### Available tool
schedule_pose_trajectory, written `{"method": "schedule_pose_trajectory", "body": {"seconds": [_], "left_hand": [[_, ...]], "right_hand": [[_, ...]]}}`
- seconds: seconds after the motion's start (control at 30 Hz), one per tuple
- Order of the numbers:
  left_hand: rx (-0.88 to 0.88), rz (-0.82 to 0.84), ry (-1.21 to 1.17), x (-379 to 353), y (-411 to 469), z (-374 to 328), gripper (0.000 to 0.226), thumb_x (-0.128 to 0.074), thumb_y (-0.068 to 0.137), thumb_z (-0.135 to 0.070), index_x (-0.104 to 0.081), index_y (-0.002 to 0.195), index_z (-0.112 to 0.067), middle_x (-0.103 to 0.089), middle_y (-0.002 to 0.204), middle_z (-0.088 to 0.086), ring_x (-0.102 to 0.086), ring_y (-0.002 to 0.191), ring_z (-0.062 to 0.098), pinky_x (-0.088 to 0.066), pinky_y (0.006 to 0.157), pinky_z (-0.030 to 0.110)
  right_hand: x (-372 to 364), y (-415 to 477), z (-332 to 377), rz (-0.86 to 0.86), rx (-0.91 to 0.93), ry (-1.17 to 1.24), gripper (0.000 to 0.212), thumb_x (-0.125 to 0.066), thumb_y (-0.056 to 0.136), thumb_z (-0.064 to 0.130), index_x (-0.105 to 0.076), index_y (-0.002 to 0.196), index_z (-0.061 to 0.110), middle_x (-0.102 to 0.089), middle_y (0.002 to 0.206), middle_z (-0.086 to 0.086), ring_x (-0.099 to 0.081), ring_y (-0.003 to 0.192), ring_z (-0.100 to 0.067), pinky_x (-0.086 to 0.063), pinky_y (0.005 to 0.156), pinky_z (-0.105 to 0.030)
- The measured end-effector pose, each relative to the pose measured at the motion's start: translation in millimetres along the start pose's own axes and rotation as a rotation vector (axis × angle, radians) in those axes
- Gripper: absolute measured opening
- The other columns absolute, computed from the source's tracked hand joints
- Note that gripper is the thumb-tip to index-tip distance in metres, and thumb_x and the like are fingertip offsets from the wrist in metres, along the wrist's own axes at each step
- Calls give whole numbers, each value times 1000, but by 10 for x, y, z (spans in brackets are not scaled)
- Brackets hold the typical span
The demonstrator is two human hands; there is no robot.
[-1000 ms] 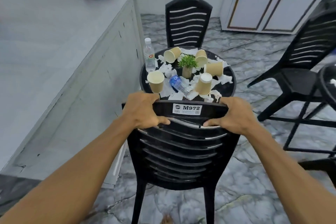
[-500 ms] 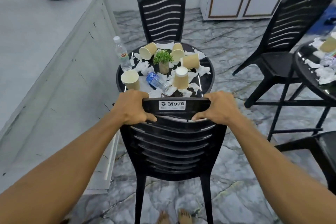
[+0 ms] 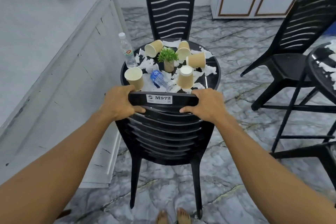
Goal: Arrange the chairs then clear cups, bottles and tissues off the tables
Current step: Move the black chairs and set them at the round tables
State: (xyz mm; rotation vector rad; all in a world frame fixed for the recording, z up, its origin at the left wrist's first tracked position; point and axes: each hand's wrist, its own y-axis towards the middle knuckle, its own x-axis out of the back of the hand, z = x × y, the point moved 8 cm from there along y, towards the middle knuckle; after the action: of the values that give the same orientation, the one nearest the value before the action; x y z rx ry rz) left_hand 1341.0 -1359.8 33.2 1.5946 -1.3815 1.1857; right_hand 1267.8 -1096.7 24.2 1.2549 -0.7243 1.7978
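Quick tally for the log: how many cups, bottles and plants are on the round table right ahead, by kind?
Paper cups: 5
Water bottles: 2
Potted plants: 1
Total: 8
Torn tissues not counted: too many scraps to tell.

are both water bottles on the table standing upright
No: the clear bottle at the left edge of the table stands upright, but the blue-labelled bottle lies on its side among the tissues.

Bright, even indoor light, soft shadows, sharp centre, wide-angle bending and slight blur at edges.
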Motion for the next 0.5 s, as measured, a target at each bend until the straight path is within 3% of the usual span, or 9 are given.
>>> {"method": "schedule_pose_trajectory", "body": {"seconds": [0.17, 0.27, 0.4, 0.5], "left_hand": [[4, -34, -63, -13, 221, -38, 63, -92, 54, -52, -64, 104, -26, -67, 99, -1, -60, 92, 23, -45, 76, 34], [30, -58, -56, -22, 319, 14, 70, -90, 53, -57, -67, 110, -25, -68, 102, 3, -60, 96, 27, -49, 78, 37], [6, -75, -42, -15, 382, -13, 58, -92, 53, -54, -67, 96, -24, -61, 88, -2, -58, 87, 24, -41, 70, 33], [-7, -111, -23, -29, 263, 14, 63, -91, 51, -58, -67, 97, -22, -66, 89, 0, -59, 85, 24, -48, 72, 35]], "right_hand": [[63, 199, -164, -74, -30, 61, 65, -71, 60, 78, -68, 98, 26, -69, 85, 4, -63, 86, -22, -50, 70, -36], [115, 331, -166, -93, -28, 89, 69, -77, 58, 73, -69, 107, 25, -72, 97, 1, -63, 96, -24, -51, 79, -38], [86, 305, -210, -148, -55, 141, 66, -80, 56, 72, -69, 104, 28, -70, 92, 5, -62, 92, -20, -49, 76, -35], [78, 242, -170, -144, -69, 142, 64, -81, 53, 72, -70, 99, 29, -70, 89, 6, -63, 91, -19, -52, 78, -37]]}}
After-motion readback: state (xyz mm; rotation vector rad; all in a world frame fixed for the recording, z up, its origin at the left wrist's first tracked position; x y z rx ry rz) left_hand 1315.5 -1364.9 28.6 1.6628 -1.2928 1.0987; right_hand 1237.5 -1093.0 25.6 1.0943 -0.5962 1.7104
